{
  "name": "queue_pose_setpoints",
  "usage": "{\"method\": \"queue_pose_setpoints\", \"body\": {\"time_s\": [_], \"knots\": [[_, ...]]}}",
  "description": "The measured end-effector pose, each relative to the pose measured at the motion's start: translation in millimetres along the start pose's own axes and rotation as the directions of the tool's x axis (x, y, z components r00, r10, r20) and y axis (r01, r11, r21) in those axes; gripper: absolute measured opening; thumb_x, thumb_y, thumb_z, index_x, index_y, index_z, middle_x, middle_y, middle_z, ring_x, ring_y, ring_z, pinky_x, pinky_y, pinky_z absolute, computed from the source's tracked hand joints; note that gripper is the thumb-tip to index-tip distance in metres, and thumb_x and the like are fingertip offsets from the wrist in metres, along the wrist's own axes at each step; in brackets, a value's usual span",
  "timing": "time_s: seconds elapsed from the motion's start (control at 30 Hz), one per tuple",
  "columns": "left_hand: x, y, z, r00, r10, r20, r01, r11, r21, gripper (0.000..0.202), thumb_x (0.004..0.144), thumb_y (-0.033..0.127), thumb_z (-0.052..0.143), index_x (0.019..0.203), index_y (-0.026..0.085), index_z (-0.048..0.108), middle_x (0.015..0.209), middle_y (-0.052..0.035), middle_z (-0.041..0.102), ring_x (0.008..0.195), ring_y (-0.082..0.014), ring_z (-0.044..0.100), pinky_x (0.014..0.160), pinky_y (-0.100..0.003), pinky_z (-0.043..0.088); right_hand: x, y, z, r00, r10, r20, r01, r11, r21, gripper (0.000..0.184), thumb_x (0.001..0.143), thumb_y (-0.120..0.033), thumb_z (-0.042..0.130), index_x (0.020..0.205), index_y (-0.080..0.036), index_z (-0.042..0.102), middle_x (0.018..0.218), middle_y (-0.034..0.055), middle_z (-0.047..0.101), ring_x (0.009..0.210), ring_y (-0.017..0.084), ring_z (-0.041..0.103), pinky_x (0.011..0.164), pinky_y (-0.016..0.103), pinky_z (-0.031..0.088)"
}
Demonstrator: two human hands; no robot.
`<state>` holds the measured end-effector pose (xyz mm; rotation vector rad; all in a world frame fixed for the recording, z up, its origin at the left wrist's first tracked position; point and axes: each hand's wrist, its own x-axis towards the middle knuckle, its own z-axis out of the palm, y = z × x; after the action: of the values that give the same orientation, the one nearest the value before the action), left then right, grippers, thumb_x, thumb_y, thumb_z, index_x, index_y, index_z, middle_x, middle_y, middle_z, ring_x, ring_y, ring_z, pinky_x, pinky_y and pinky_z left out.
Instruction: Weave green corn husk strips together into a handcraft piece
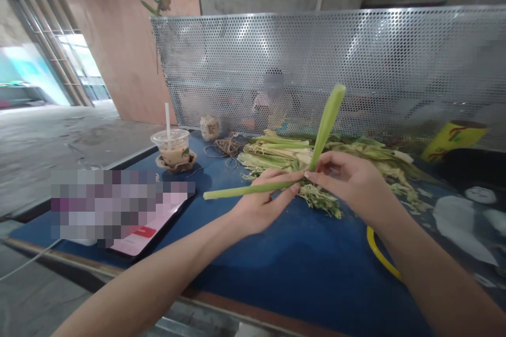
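Observation:
Two long green leaf strips cross above the blue tabletop (292,263). My left hand (263,202) pinches the strip (245,190) that lies level and points left. My right hand (350,179) pinches the strip (327,121) that stands up and leans right. Both hands meet where the strips cross, fingers closed on them. Just behind the hands lies a pile of green and pale leaf strips (300,155).
A plastic cup with a straw (172,148) stands on a woven coaster at the left. A tablet (146,234) lies at the near left edge. Twine (225,145) and a small jar (209,127) sit behind. A perforated metal screen (316,63) closes the back. A yellow curved object (379,255) lies under my right forearm.

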<state>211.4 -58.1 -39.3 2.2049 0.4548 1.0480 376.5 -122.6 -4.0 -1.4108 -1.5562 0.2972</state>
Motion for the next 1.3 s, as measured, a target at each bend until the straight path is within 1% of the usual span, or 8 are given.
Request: {"method": "queue_pose_setpoints", "body": {"time_s": [0.13, 0.33, 0.53, 0.63, 0.83, 1.0, 1.17, 1.3], "knots": [[2.8, -1.8, -3.0, 0.999, 0.025, -0.043, -0.022, 0.997, 0.078, 0.034, 0.085, 0.034, 0.044, 0.113, 0.023, 0.059, 0.100, -0.0077, 0.058, 0.096, -0.0196, 0.052, 0.087, -0.035, 0.042, 1.4, -5.1, -1.4, 0.998, -0.063, -0.015, 0.061, 0.994, -0.090, 0.017, 0.074, -0.037, 0.060, 0.072, -0.020, 0.058, 0.071, 0.0015, 0.060, 0.067, 0.015, 0.058, 0.060, 0.026, 0.048], [6.1, -4.0, -4.3, 0.999, -0.042, 0.017, 0.043, 0.998, -0.036, 0.033, 0.085, 0.033, 0.042, 0.112, 0.022, 0.060, 0.109, -0.0054, 0.062, 0.104, -0.0207, 0.053, 0.092, -0.034, 0.039, 2.0, -1.7, 4.8, 0.987, -0.136, 0.087, 0.146, 0.981, -0.126, 0.011, 0.081, -0.031, 0.051, 0.087, -0.023, 0.055, 0.077, 0.0019, 0.060, 0.069, 0.016, 0.061, 0.059, 0.026, 0.051], [10.2, 2.3, -5.7, 0.968, -0.214, 0.133, 0.242, 0.936, -0.256, 0.030, 0.084, 0.029, 0.042, 0.079, 0.013, 0.067, 0.081, -0.0051, 0.068, 0.077, -0.0160, 0.060, 0.074, -0.027, 0.046, 2.3, -0.5, 15.2, 0.963, -0.200, 0.180, 0.209, 0.977, -0.033, 0.015, 0.085, -0.028, 0.044, 0.097, -0.025, 0.051, 0.074, -0.0001, 0.060, 0.060, 0.013, 0.060, 0.055, 0.025, 0.050], [10.5, 5.3, -4.6, 0.947, -0.280, 0.160, 0.319, 0.886, -0.337, 0.032, 0.082, 0.030, 0.044, 0.066, 0.013, 0.066, 0.068, -0.0057, 0.067, 0.071, -0.0156, 0.059, 0.072, -0.027, 0.045, 2.6, 2.8, 18.6, 0.978, -0.160, 0.134, 0.156, 0.987, 0.045, 0.012, 0.083, -0.029, 0.047, 0.093, -0.024, 0.052, 0.068, -0.0012, 0.060, 0.057, 0.013, 0.058, 0.052, 0.025, 0.049], [9.0, 0.7, 1.6, 0.900, -0.391, 0.193, 0.435, 0.772, -0.464, 0.025, 0.080, 0.031, 0.048, 0.077, 0.015, 0.067, 0.066, -0.0046, 0.067, 0.069, -0.0151, 0.058, 0.066, -0.026, 0.042, -1.0, 6.4, 21.7, 0.997, -0.081, -0.014, 0.081, 0.996, 0.041, 0.008, 0.080, -0.030, 0.051, 0.080, -0.022, 0.051, 0.071, 0.0006, 0.058, 0.066, 0.015, 0.057, 0.058, 0.027, 0.047], [5.7, -6.8, 5.6, 0.899, -0.380, 0.217, 0.438, 0.781, -0.446, 0.040, 0.077, 0.048, 0.050, 0.061, 0.015, 0.066, 0.065, -0.0049, 0.065, 0.065, -0.0136, 0.055, 0.065, -0.025, 0.040, -2.3, 3.8, 20.6, 0.974, -0.171, -0.146, 0.142, 0.971, -0.192, 0.012, 0.075, -0.026, 0.057, 0.067, -0.021, 0.049, 0.070, 0.0000, 0.050, 0.061, 0.014, 0.046, 0.057, 0.027, 0.039], [5.4, -3.7, 5.0, 0.891, -0.385, 0.240, 0.454, 0.769, -0.450, 0.035, 0.076, 0.044, 0.055, 0.061, 0.015, 0.067, 0.068, -0.0052, 0.066, 0.071, -0.0153, 0.057, 0.073, -0.026, 0.041, -3.8, 1.5, 18.7, 0.968, -0.124, -0.219, 0.096, 0.986, -0.133, 0.013, 0.075, -0.026, 0.057, 0.065, -0.021, 0.050, 0.063, -0.0016, 0.049, 0.057, 0.013, 0.043, 0.056, 0.026, 0.037], [3.4, 1.5, 3.7, 0.889, -0.382, 0.251, 0.457, 0.769, -0.447, 0.035, 0.076, 0.042, 0.056, 0.059, 0.014, 0.066, 0.068, -0.0052, 0.066, 0.076, -0.0163, 0.058, 0.078, -0.027, 0.041, -7.3, -0.1, 22.0, 0.936, -0.182, -0.301, 0.155, 0.982, -0.112, 0.010, 0.076, -0.025, 0.056, 0.068, -0.021, 0.053, 0.064, -0.0013, 0.051, 0.059, 0.013, 0.046, 0.058, 0.026, 0.039]]}}
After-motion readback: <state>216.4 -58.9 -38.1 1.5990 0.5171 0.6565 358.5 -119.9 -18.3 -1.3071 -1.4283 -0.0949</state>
